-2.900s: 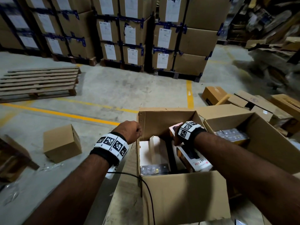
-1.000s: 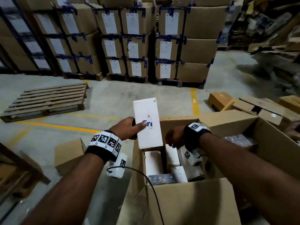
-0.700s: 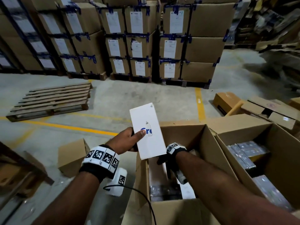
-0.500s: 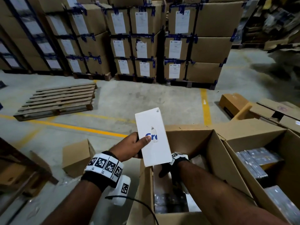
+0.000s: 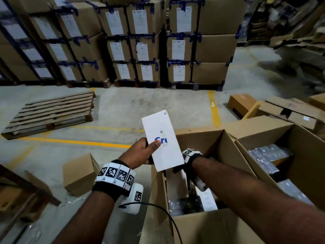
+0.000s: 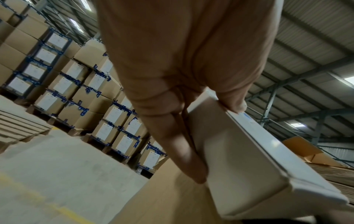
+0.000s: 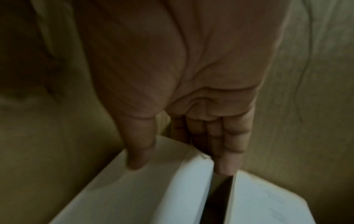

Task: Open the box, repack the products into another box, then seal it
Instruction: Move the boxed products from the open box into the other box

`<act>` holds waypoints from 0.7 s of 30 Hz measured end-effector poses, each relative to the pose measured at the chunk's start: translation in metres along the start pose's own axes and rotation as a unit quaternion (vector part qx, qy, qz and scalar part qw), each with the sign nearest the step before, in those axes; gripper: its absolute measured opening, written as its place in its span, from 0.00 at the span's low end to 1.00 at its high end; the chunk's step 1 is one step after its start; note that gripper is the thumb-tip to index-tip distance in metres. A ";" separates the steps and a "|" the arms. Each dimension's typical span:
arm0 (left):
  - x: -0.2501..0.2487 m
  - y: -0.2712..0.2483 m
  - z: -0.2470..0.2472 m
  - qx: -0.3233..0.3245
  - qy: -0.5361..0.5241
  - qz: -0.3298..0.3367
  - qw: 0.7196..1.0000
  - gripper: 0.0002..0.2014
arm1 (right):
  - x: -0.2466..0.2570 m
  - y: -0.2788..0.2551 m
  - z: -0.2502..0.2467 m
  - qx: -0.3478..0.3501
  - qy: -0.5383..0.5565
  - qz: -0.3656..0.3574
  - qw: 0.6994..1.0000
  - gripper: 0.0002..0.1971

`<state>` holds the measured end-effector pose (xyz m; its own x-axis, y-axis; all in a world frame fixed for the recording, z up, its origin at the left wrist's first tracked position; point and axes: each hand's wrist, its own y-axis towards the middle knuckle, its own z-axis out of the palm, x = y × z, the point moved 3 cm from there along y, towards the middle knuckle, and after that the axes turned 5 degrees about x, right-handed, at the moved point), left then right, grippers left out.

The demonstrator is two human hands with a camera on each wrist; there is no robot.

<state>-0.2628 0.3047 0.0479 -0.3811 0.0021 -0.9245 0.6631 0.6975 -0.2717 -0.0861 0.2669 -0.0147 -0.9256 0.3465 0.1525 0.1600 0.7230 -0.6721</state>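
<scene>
Products were mid-transfer: the left hand point(image 5: 140, 153) gripped a white carton point(image 5: 162, 140), thumb on its face, above the open box point(image 5: 193, 226). The right hand point(image 7: 184, 94), down inside that box, pinched a second carton point(image 7: 153, 189), thumb on one side, fingers point(image 7: 226, 154) wedged in the gap beside it. It looked best drawn straight up, then both carried to the neighbouring box point(image 5: 307, 155), already partly filled.

Back wall: stacked cartons point(image 5: 146, 48) with white labels and blue strapping
Floor left: wooden pallet point(image 5: 51, 112), lying flat
Near left: small cardboard box point(image 5: 79, 175)
Floor: yellow lines point(image 5: 77, 142)
</scene>
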 end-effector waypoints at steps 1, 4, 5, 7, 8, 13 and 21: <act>0.002 -0.001 0.000 -0.005 0.001 -0.002 1.000 0.23 | -0.002 -0.006 -0.002 -0.012 -0.008 -0.003 1.000 0.31; 0.004 -0.003 -0.002 -0.031 0.002 0.003 1.000 0.23 | -0.004 0.001 -0.001 -0.050 -0.056 -0.014 0.997 0.40; 0.003 -0.004 -0.002 -0.039 0.006 0.003 0.999 0.24 | -0.004 0.007 0.001 -0.045 -0.063 -0.029 0.997 0.44; 0.002 -0.007 -0.002 -0.052 0.012 0.005 0.999 0.25 | -0.024 0.059 0.012 -0.054 -0.077 -0.056 0.994 0.54; 0.001 -0.010 -0.001 -0.052 0.012 0.009 0.999 0.24 | -0.036 0.080 0.017 -0.055 -0.086 -0.050 0.994 0.60; -0.006 -0.019 -0.007 -0.093 0.044 0.015 0.995 0.20 | -0.017 0.010 0.009 -0.022 -0.150 -0.084 0.985 0.51; -0.054 -0.012 -0.012 -0.186 0.146 0.081 0.968 0.24 | -0.041 -0.133 -0.063 -0.139 -0.084 -0.118 0.980 0.25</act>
<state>-0.2580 0.3045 0.1046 -0.4928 0.2985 -0.8173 0.4721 0.8808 0.0369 -0.0480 0.1946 0.1142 -0.9876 0.0641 0.1436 0.0004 0.9142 -0.4053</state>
